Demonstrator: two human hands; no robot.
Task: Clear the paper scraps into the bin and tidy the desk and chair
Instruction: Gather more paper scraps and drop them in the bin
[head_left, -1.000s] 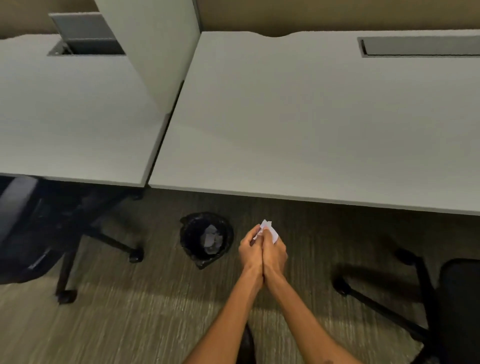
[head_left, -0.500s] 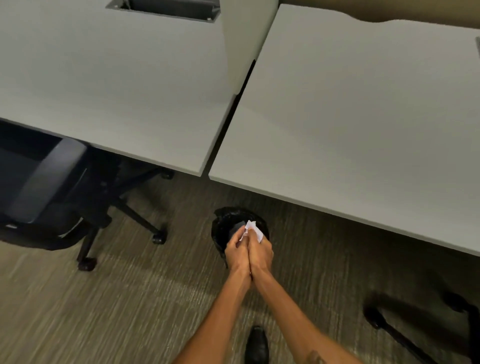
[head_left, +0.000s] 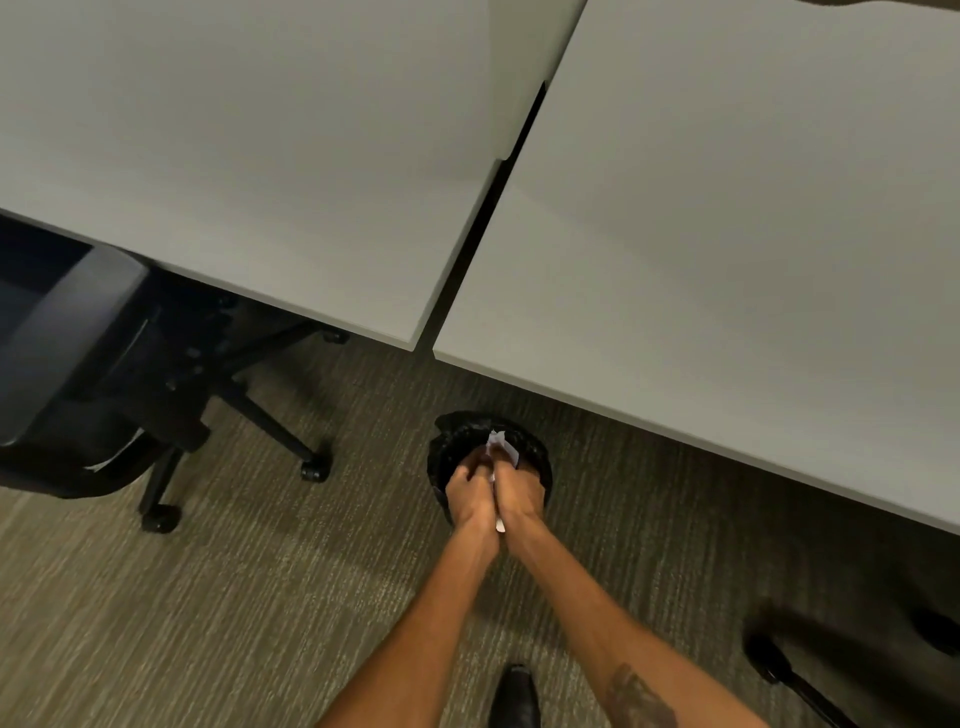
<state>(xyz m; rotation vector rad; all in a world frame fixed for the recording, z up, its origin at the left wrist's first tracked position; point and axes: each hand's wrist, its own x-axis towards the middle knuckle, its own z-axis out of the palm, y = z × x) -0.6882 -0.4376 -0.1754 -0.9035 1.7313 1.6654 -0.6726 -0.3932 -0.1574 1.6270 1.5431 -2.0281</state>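
My left hand (head_left: 470, 491) and my right hand (head_left: 519, 488) are pressed together side by side, cupping white paper scraps (head_left: 500, 442) between them. The scraps stick out past the fingertips, and a sliver shows near the wrists. Both hands hover directly over a small black bin (head_left: 454, 439) with a black liner on the carpet, just in front of the desk edge. The bin's inside is mostly hidden by my hands.
Two grey desks meet at a gap: left desk (head_left: 234, 156), right desk (head_left: 727, 208). A black office chair (head_left: 78, 364) stands under the left desk with castors on the carpet. Another chair's base (head_left: 789, 670) is at the lower right. My black shoe (head_left: 514, 696) is below.
My joined hands have moved from beside the bin to right over it while still holding the scraps. The view has swung left and downward.
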